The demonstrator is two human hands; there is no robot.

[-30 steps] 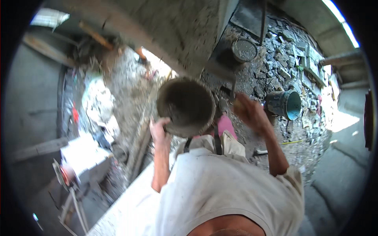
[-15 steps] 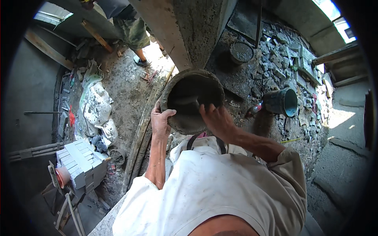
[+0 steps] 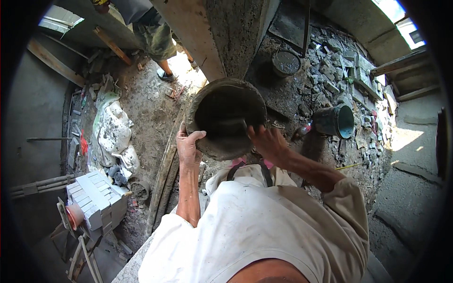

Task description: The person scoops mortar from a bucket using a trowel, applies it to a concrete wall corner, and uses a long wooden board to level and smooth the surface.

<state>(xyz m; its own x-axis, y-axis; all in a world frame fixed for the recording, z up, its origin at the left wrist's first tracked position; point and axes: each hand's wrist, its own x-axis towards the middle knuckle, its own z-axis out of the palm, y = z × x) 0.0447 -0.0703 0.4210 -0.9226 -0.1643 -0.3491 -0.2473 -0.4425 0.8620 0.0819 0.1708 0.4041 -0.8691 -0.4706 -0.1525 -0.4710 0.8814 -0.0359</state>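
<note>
One grey-coated bucket [image 3: 222,153], centre of frame. Left hand [image 3: 188,144]: fingers clamped on its rim. Right hand [image 3: 270,145]: clear of it a second ago, now at the mouth, fingers curled on a tool [image 3: 245,124]; work appears shifted inside. Contents too dark to tell. Upper-right pail [image 3: 284,73] holds grey slurry.

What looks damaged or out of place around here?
Broken masonry rubble lies jumbled on the ground at the right, in jagged pieces. At the left, white sheeting is crumpled and spotted with dark marks. The bucket in the left hand has a grey, crusted rim.
</note>
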